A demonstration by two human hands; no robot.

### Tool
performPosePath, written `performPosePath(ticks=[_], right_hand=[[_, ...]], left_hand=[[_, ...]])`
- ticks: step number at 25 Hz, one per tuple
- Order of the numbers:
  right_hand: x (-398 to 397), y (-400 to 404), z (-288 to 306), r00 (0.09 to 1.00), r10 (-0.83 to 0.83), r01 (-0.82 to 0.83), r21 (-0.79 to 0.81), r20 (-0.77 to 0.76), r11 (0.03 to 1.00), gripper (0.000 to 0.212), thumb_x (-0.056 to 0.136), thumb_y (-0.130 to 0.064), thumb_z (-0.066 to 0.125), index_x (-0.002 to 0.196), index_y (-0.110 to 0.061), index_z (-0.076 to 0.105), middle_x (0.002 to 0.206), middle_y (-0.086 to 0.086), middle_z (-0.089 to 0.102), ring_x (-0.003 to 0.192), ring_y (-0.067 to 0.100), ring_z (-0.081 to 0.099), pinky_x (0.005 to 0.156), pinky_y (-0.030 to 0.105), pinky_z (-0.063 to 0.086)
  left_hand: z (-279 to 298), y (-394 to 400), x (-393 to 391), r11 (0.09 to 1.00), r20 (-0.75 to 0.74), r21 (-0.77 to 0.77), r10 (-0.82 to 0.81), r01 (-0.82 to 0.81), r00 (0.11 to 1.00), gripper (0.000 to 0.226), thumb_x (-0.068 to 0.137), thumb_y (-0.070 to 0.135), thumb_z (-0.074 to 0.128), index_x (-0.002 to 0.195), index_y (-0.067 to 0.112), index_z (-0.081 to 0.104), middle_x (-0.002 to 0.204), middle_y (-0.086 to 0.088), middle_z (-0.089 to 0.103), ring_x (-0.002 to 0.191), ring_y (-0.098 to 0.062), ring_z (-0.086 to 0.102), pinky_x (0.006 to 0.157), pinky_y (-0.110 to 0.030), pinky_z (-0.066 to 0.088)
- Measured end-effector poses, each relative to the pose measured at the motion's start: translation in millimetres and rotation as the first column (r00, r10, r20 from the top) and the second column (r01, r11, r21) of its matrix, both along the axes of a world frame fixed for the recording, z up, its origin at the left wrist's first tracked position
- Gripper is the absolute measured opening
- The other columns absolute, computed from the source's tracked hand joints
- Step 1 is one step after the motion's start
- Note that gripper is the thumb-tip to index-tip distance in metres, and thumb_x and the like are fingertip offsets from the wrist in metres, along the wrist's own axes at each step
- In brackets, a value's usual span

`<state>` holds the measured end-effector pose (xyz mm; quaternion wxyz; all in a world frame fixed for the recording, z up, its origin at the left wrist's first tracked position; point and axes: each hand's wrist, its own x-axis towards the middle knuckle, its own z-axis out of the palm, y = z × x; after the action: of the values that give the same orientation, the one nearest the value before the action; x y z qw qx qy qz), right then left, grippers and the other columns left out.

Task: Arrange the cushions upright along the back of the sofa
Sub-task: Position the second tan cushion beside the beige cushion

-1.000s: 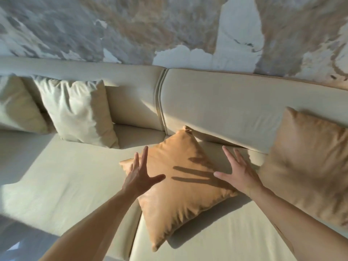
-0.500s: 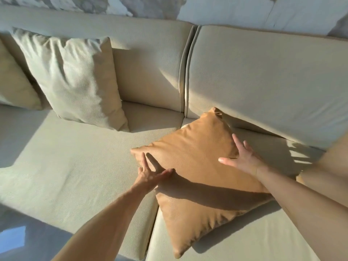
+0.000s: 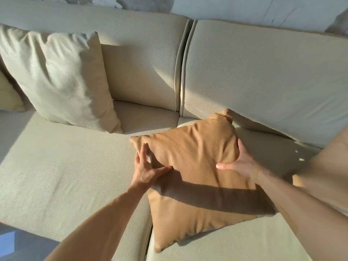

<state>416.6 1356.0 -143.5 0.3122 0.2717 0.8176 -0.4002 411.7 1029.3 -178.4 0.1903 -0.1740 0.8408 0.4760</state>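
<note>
A tan cushion (image 3: 195, 162) lies flat on the sofa seat (image 3: 66, 176), turned like a diamond, its far corner touching the sofa back (image 3: 263, 72). My left hand (image 3: 146, 168) presses on its left edge, thumb on top and fingers spread along the side. My right hand (image 3: 239, 162) grips its right edge, thumb on top and fingers curled under. A cream cushion (image 3: 58, 80) leans upright against the back on the left. Another tan cushion (image 3: 327, 170) stands at the right edge, blurred and partly cut off.
A pale cushion (image 3: 7, 95) shows at the far left edge, mostly out of frame. A piped seam (image 3: 180, 68) splits the sofa back into two sections. The seat's front edge and a dark floor (image 3: 22, 245) lie at lower left.
Both hands have come down from hovering above the tan cushion onto its two side edges. The view has tilted down and moved closer to the sofa.
</note>
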Motion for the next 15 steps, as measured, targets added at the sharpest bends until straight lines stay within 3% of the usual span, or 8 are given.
performPosePath(ticks=[3,5,9,12,15], right_hand=[[19.3,2.3,19.7,0.988,-0.12,0.117,-0.046,-0.092,0.992,0.142,0.053,-0.047,0.092,0.154,-0.035,-0.007,0.162,0.004,0.017,0.145,0.03,0.025,0.116,0.046,0.026],[28.8,0.5,34.8,0.964,-0.171,0.16,-0.072,-0.202,0.985,0.138,0.051,-0.048,0.092,0.153,-0.036,-0.001,0.159,0.001,0.024,0.142,0.027,0.03,0.115,0.042,0.028],[28.2,1.7,73.0,0.859,-0.256,0.235,-0.104,-0.444,0.966,0.137,0.038,-0.053,0.092,0.149,-0.039,0.013,0.151,-0.005,0.036,0.136,0.017,0.038,0.112,0.038,0.032],[18.0,2.7,89.0,0.806,-0.305,0.286,-0.117,-0.508,0.951,0.138,0.038,-0.052,0.09,0.15,-0.038,0.01,0.152,-0.006,0.034,0.136,0.016,0.037,0.112,0.038,0.032],[11.8,2.4,89.2,0.769,-0.329,0.305,-0.137,-0.549,0.942,0.132,0.048,-0.043,0.093,0.149,-0.04,0.008,0.153,-0.008,0.032,0.135,0.014,0.038,0.111,0.038,0.033]], left_hand=[[30.9,7.4,-11.6,0.998,-0.079,-0.015,-0.063,0.062,0.995,0.142,0.046,0.046,0.096,0.157,0.031,0.009,0.161,-0.017,0.006,0.15,-0.03,0.011,0.114,-0.037,0.028],[55.7,10.2,-19.6,0.996,-0.146,0.027,-0.085,0.09,0.986,0.144,0.039,0.054,0.091,0.156,0.034,0.009,0.161,-0.012,0.008,0.149,-0.021,0.013,0.112,-0.029,0.025],[111.8,21.9,-43.6,0.979,-0.316,0.062,-0.166,0.195,0.934,0.141,0.047,0.033,0.094,0.156,0.034,0.004,0.15,0.002,0.018,0.131,0.001,0.017,0.11,-0.024,0.023],[141.6,36.3,-67.0,0.964,-0.38,-0.007,-0.25,0.267,0.891,0.145,0.052,0.021,0.097,0.151,0.042,-0.006,0.152,-0.004,0.011,0.132,-0.006,0.018,0.109,-0.025,0.021],[151.2,47.1,-89.8,0.946,-0.441,-0.131,-0.322,0.295,0.838,0.15,0.049,0.02,0.097,0.155,0.035,-0.008,0.15,-0.013,0.011,0.128,-0.017,0.026,0.107,-0.028,0.028]])
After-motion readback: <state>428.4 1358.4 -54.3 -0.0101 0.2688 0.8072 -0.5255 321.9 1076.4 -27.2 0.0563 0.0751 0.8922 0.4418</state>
